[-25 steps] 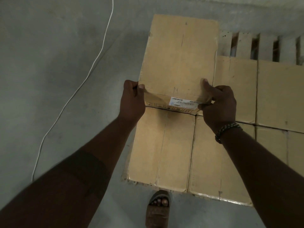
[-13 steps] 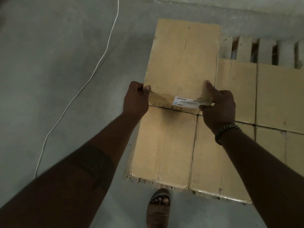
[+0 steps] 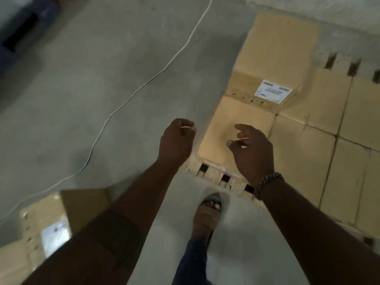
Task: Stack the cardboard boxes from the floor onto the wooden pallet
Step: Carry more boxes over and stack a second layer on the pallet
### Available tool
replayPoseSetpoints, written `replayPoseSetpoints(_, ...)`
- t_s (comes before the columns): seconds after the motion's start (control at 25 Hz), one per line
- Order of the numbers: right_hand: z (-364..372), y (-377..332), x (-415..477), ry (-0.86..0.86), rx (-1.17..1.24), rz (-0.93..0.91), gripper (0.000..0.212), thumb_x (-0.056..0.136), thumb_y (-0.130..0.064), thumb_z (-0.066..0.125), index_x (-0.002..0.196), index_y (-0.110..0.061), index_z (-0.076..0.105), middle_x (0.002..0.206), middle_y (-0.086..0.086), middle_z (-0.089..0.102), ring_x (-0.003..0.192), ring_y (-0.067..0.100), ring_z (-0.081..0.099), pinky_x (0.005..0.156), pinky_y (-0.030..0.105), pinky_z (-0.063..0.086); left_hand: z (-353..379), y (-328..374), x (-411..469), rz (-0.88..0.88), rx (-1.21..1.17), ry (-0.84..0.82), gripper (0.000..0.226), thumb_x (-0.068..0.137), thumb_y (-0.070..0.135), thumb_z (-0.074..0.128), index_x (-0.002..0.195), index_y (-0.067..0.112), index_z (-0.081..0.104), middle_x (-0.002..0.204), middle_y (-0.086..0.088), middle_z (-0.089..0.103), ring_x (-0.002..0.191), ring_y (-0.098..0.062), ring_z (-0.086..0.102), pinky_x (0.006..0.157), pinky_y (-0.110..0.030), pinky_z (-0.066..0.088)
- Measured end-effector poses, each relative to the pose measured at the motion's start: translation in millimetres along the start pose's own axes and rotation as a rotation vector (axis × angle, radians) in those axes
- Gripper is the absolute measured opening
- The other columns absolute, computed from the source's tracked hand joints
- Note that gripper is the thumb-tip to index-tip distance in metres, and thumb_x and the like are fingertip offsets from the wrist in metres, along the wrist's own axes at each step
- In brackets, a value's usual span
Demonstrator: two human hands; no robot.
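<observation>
Floor [image 3: 102, 79]: grey concrete, filling the left and the bottom of the view.
Pallet [image 3: 213, 173]: wood, on the floor at right; its slatted near edge shows below the boxes, and more slats show at the far side.
Box layer [image 3: 304, 157]: flat cardboard boxes lying edge to edge on the pallet, covering most of it.
Top box [image 3: 281, 48]: one box on top of the layer at the far left corner, its long side running away from the viewer, touched by neither grip.
Floor box [image 3: 82, 204]: another box on the floor at lower left, well apart from the pallet, partly hidden by the left forearm; a pale sheet on its side is blurred.
Left grip [image 3: 176, 145]: empty, fingers loosely curled, held over the floor just left of the pallet's near corner.
Right grip [image 3: 253, 151]: empty, fingers relaxed and slightly spread, held above the layer's near left box.
Cable [image 3: 131, 95]: thin and white, trailing across the floor from the top to the left edge.
Sandal [image 3: 209, 212]: on a foot on the floor, just before the pallet.
Label [image 3: 273, 91]: white, on the top box's near end; print unreadable.
Bracelet [image 3: 267, 182]: braided, on the right wrist.
</observation>
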State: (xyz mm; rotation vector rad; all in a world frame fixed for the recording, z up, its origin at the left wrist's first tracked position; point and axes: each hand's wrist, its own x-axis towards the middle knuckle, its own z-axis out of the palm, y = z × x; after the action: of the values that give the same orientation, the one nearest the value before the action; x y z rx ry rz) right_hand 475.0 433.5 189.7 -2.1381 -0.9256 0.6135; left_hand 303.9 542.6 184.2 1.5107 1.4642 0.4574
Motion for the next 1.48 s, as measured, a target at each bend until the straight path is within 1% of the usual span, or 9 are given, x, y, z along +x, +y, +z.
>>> replayPoseSetpoints(0.08, 21.8, -26.5, -61.1, -0.116, 0.009, -0.071, 0.040, 0.086, -0.016, 0.081, 0.124, -0.021, 0.070, 0.109, 0.002, 0.067, 0.090, 0.015, 0.067, 0.084, 0.026, 0.054, -45.0, -39.8, -63.7, -0.058, -0.049, 0.058, 0.031, 0.078, 0.055, 0.058, 0.104, 0.039, 0.066, 0.097, 0.009, 0.076, 0.093, -0.017, 0.073, 0.087, -0.052, 0.061)
replayPoseSetpoints(0.24, 96.1, -74.6, -166.8, -0.346, 0.028, -0.173, 0.036, 0.087, -0.014, 0.081, 0.121, -0.022, 0.070, 0.107, 0.001, 0.068, 0.085, 0.010, 0.067, 0.074, 0.010, 0.047, -141.3, -134.1, -175.9, -0.214, -0.168, 0.209, 0.027, 0.074, 0.055, 0.058, 0.098, 0.045, 0.065, 0.092, 0.003, 0.076, 0.090, -0.021, 0.074, 0.084, -0.055, 0.060)
replayPoseSetpoints(0.44, 206.3, -156.5, -322.0, -0.680, 0.015, -0.356, 0.040, 0.084, -0.008, 0.082, 0.121, -0.014, 0.072, 0.104, 0.003, 0.069, 0.081, -0.002, 0.064, 0.072, -0.002, 0.043, -279.3, -260.8, -326.7, -0.470, -0.253, 0.518, 0.030, 0.074, 0.056, 0.059, 0.096, 0.037, 0.068, 0.090, 0.005, 0.076, 0.090, -0.024, 0.073, 0.085, -0.053, 0.060)
replayPoseSetpoints(0.68, 312.3, -202.9, -513.9, -1.076, -0.075, -0.528, 0.038, 0.085, -0.011, 0.082, 0.121, -0.020, 0.071, 0.107, 0.001, 0.070, 0.089, 0.004, 0.066, 0.073, 0.005, 0.043, -379.1, -404.8, -513.8, -0.740, -0.458, 0.864, 0.022, 0.078, 0.049, 0.062, 0.097, 0.040, 0.069, 0.095, 0.009, 0.075, 0.095, -0.017, 0.073, 0.089, -0.054, 0.059)
replayPoseSetpoints(0.84, 366.1, -200.9, -637.7, -1.247, -0.171, -0.581, 0.037, 0.086, -0.011, 0.082, 0.118, -0.025, 0.071, 0.107, -0.001, 0.068, 0.086, -0.001, 0.066, 0.073, 0.014, 0.048, -403.6, -497.1, -630.2, -0.900, -0.607, 1.037, 0.009, 0.093, 0.033, 0.066, 0.101, 0.031, 0.069, 0.096, 0.006, 0.075, 0.093, -0.018, 0.073, 0.090, -0.052, 0.060)
replayPoseSetpoints(1.04, 433.0, -170.7, -809.0, -1.420, -0.337, -0.683, 0.037, 0.085, -0.014, 0.082, 0.119, -0.023, 0.072, 0.106, -0.001, 0.069, 0.091, 0.005, 0.066, 0.072, 0.013, 0.045, -392.3, -615.9, -779.3, -1.130, -0.779, 1.231, 0.012, 0.089, 0.033, 0.065, 0.100, 0.029, 0.069, 0.095, -0.001, 0.074, 0.091, -0.028, 0.072, 0.084, -0.053, 0.062)
replayPoseSetpoints(1.16, 480.4, -148.3, -914.3, -1.543, -0.429, -0.771, 0.038, 0.084, -0.015, 0.083, 0.120, -0.022, 0.071, 0.108, 0.000, 0.070, 0.090, 0.009, 0.066, 0.075, 0.016, 0.047, -373.9, -674.5, -845.8, -1.231, -1.049, 1.424, 0.010, 0.095, 0.024, 0.066, 0.104, 0.028, 0.066, 0.104, -0.007, 0.073, 0.090, -0.028, 0.072, 0.083, -0.050, 0.062)
replayPoseSetpoints(1.36, 567.6, -110.3, -1067.7, -1.719, -0.565, -0.890, 0.044, 0.086, -0.017, 0.082, 0.127, -0.020, 0.069, 0.104, -0.001, 0.068, 0.093, 0.012, 0.064, 0.084, 0.028, 0.054, -346.6, -759.1, -886.3, -1.309, -1.468, 1.692, 0.022, 0.095, 0.023, 0.070, 0.115, 0.016, 0.066, 0.101, -0.010, 0.070, 0.084, -0.024, 0.068, 0.085, -0.042, 0.061)
replayPoseSetpoints(1.48, 612.8, -87.4, -1126.4, -1.761, -0.663, -0.993, 0.048, 0.089, -0.019, 0.080, 0.134, -0.021, 0.065, 0.113, -0.001, 0.066, 0.098, 0.012, 0.063, 0.079, 0.020, 0.048, -336.9, -799.7, -884.3, -1.324, -1.713, 1.751, 0.027, 0.089, 0.029, 0.074, 0.113, 0.017, 0.068, 0.106, -0.008, 0.069, 0.093, -0.025, 0.068, 0.089, -0.041, 0.060)
